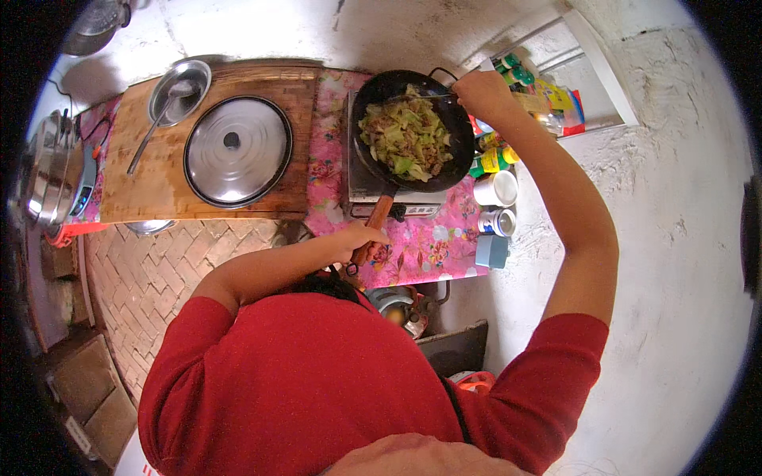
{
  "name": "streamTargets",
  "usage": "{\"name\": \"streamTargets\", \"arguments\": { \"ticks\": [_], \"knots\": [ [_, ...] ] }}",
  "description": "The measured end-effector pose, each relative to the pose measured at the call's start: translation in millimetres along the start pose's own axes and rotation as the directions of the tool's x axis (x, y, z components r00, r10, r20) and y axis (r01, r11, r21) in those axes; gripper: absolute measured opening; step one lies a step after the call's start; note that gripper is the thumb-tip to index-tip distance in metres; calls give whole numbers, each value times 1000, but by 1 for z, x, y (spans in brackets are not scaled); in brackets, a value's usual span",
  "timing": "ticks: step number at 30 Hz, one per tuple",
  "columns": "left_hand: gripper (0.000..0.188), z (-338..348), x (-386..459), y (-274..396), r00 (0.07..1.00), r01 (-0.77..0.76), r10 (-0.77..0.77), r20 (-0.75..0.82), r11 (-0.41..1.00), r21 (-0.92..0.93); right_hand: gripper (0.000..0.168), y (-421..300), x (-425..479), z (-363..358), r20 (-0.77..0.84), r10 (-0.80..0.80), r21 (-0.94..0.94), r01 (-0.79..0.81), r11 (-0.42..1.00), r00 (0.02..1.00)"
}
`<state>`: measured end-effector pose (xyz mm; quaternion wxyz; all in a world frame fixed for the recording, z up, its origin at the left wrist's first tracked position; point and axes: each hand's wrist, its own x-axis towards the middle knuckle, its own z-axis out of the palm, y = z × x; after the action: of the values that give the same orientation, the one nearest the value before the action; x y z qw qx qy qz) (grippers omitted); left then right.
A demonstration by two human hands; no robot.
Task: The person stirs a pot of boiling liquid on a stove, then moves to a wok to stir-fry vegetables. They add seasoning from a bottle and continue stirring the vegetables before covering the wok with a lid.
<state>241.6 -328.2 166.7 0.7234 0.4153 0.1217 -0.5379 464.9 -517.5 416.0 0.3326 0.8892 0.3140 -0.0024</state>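
Observation:
In front of me a dark wok sits on a portable stove. It holds chopped cabbage mixed with small brown bits, perhaps minced meat. My left hand grips the wok's wooden handle, which points back toward my body. At the wok's far right rim, my right hand is closed around a cooking utensil. The thin metal shaft of this utensil reaches left over the cabbage, and its working end cannot be made out. A wire loop handle rises from the rim beside that hand.
A wooden board on the left carries a round metal lid and a steel bowl with a spoon. Condiment bottles, a white tub and a blue-grey box line the right wall. A pink floral tablecloth lies beneath the stove.

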Motion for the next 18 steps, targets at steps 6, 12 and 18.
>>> {"name": "streamTargets", "arguments": {
  "ticks": [6,12,18],
  "knots": [
    [18,4,-10,9,999,-21,20,34,999,30,14,16,-26,16,-120,166,25,-164,986,979],
    [23,6,-8,7,999,-31,29,28,999,41,18,-19,-46,13,92,192,129,-203,971,977],
    [18,-2,-2,3,996,25,-23,88,1000,-17,26,10,-86,-13,368,346,196,-436,878,863]
  ]
}}
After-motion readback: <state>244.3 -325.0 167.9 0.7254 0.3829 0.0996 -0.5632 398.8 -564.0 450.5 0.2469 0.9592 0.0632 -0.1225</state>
